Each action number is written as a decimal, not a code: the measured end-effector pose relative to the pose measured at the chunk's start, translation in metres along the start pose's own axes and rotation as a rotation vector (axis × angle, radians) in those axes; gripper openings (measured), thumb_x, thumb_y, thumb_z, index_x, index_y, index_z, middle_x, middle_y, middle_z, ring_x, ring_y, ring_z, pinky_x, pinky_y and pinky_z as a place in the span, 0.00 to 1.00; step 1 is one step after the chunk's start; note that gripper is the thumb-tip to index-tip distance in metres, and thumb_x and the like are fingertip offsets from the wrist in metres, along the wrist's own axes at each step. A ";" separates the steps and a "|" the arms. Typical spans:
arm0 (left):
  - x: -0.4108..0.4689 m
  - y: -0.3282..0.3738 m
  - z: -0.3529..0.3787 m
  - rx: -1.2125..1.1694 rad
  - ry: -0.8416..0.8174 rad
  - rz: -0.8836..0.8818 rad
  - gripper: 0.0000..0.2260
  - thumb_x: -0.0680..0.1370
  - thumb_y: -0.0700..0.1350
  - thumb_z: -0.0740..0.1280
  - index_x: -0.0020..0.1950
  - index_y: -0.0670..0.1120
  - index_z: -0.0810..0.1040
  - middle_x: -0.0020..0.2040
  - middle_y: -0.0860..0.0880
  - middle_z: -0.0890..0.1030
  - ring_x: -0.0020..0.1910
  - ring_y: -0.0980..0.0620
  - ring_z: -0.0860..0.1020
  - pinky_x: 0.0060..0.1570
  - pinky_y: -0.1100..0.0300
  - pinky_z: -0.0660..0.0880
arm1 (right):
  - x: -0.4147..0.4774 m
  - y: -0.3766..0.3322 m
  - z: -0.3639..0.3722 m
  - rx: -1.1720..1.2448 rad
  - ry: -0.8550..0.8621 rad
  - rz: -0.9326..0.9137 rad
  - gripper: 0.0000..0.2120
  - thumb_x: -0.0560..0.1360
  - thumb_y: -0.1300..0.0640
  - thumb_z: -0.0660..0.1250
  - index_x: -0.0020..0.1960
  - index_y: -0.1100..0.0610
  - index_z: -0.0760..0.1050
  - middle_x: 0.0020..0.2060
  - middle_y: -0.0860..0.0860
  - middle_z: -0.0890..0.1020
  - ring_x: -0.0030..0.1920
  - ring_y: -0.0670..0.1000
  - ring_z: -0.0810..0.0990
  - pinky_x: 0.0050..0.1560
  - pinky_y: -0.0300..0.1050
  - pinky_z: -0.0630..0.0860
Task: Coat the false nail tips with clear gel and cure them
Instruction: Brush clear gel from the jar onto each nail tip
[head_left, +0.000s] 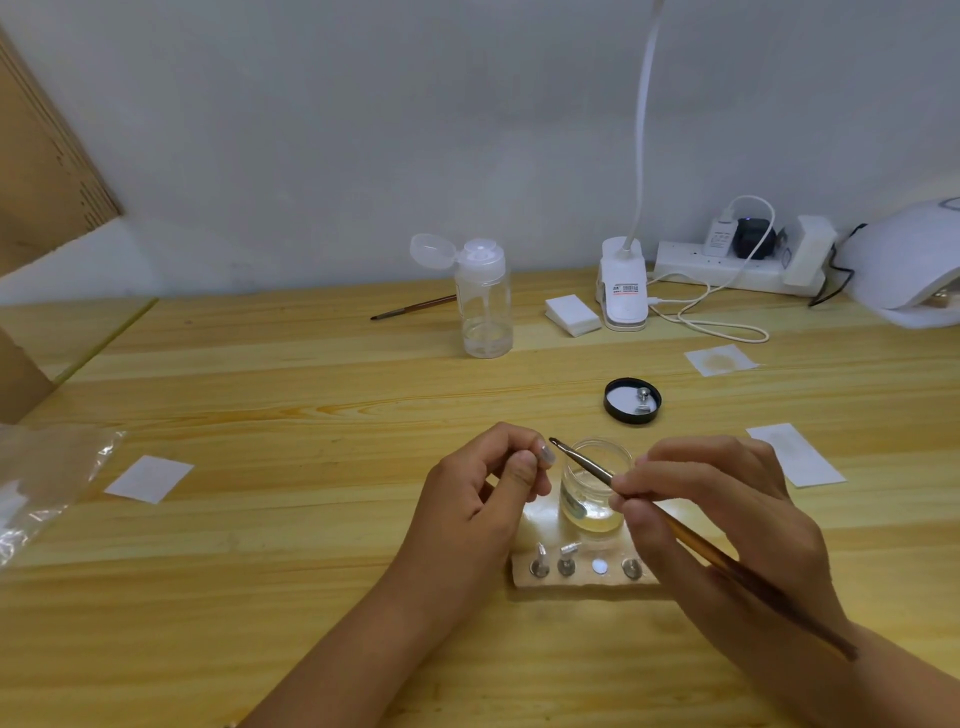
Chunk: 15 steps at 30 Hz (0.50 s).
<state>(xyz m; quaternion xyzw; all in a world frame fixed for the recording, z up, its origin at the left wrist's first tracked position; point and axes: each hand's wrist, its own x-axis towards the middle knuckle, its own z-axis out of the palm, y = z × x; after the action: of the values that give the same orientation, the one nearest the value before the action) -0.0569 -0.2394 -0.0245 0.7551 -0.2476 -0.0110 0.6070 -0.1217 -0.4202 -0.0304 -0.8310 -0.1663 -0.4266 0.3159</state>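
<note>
The wooden bench filled most of your view. At its far right edge sat the white curing lamp, well apart from your hands. Toward the back stood a clear bottle with its cap flipped open.

Your left hand was raised over the middle of the bench, its fingers curled and pinching a nail tip between thumb and forefinger. Your right hand, just beside it, pinched a brush like a pen, fingers pressed round the handle, which ran back over your wrist.

Nearest you lay a pale holder block carrying a row of small metal pegs, its right end hidden by your right hand. Just behind it, between your two hands, stood the open glass jar with clear gel in the bottom. A black lid lay upturned farther back with a metal peg inside.

The brush's bristles pointed at the nail tip, close to it. Whether they touched it could not be told.
</note>
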 end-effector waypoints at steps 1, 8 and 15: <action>0.000 0.000 0.000 0.010 -0.001 0.002 0.08 0.79 0.47 0.61 0.45 0.53 0.79 0.37 0.55 0.80 0.39 0.53 0.77 0.40 0.56 0.73 | 0.000 0.000 0.000 0.004 -0.008 -0.001 0.07 0.75 0.56 0.68 0.46 0.57 0.83 0.46 0.45 0.81 0.51 0.44 0.79 0.53 0.46 0.69; 0.000 -0.002 0.001 0.017 0.001 0.005 0.08 0.79 0.48 0.61 0.46 0.57 0.79 0.36 0.57 0.80 0.38 0.47 0.76 0.38 0.54 0.72 | 0.001 -0.004 0.000 0.026 -0.029 0.001 0.07 0.74 0.55 0.68 0.45 0.57 0.84 0.47 0.39 0.77 0.55 0.38 0.75 0.53 0.45 0.70; 0.001 -0.004 0.000 -0.009 0.002 -0.002 0.09 0.79 0.46 0.60 0.44 0.53 0.79 0.36 0.56 0.79 0.39 0.60 0.76 0.41 0.63 0.72 | 0.001 -0.005 0.001 -0.033 0.005 -0.001 0.06 0.70 0.58 0.67 0.37 0.58 0.83 0.38 0.47 0.81 0.50 0.43 0.77 0.52 0.47 0.69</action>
<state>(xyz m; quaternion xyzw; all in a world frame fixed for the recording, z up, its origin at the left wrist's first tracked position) -0.0546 -0.2394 -0.0277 0.7525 -0.2460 -0.0120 0.6108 -0.1230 -0.4159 -0.0280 -0.8351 -0.1587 -0.4314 0.3022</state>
